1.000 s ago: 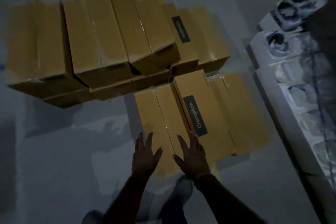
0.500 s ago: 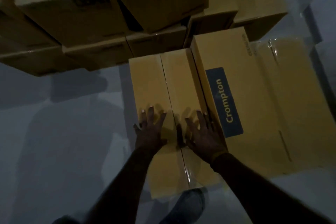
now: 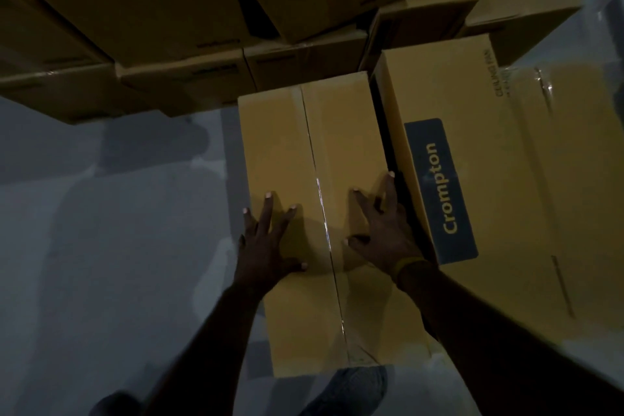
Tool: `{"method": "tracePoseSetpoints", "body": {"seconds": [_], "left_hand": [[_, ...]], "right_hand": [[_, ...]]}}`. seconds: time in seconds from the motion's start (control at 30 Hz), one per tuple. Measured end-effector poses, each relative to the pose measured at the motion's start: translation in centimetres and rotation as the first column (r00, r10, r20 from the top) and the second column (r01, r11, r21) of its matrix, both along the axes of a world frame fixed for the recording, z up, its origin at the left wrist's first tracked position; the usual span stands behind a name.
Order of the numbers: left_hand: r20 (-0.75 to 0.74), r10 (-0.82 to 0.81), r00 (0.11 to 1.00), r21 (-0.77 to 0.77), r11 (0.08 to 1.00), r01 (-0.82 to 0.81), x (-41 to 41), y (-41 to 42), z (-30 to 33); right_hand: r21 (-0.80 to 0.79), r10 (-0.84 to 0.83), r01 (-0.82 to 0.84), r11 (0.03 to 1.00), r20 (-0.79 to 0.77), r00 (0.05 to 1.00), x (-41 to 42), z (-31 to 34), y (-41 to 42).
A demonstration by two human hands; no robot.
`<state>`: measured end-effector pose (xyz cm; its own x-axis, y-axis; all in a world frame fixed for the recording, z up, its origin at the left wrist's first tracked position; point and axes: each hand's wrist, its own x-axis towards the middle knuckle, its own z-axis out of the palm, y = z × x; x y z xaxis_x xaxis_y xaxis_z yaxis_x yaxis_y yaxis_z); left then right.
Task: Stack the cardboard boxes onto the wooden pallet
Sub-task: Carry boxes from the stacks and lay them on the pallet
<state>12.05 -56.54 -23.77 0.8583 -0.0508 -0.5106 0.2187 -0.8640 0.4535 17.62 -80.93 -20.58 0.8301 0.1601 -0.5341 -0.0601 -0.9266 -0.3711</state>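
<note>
A long taped cardboard box [image 3: 314,145] lies on the grey floor straight in front of me. My left hand [image 3: 266,243] lies flat on its top near the left edge, fingers spread. My right hand [image 3: 381,230] rests spread on the top by the right edge, its outer fingers reaching into the dark gap beside a taller box with a blue Crompton label [image 3: 442,189]. A stack of several cardboard boxes [image 3: 162,10] stands behind. No wooden pallet is in sight.
More boxes [image 3: 557,162], one with shiny tape, lie to the right of the labelled one. Bare grey floor [image 3: 101,246] spreads to the left. My foot [image 3: 351,392] shows at the bottom, just below the near end of the box.
I have leaned in closer, so the boxes fill more of the view. Both hands slid outward from the tape seam toward the box's two long edges.
</note>
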Motion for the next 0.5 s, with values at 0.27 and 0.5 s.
{"method": "tracePoseSetpoints", "body": {"seconds": [0.27, 0.5], "left_hand": [[0.172, 0.323, 0.931, -0.115, 0.945, -0.306, -0.4, -0.9, 0.9], [0.171, 0.274, 0.946, 0.019, 0.959, -0.281, -2.3, 3.7, 10.6]], "right_hand": [[-0.103, 0.008, -0.003, 0.995, 0.049, 0.999, -2.0, 1.4, 2.6], [-0.088, -0.017, 0.023, 0.996, 0.067, 0.998, -4.3, 10.1, 7.8]]}}
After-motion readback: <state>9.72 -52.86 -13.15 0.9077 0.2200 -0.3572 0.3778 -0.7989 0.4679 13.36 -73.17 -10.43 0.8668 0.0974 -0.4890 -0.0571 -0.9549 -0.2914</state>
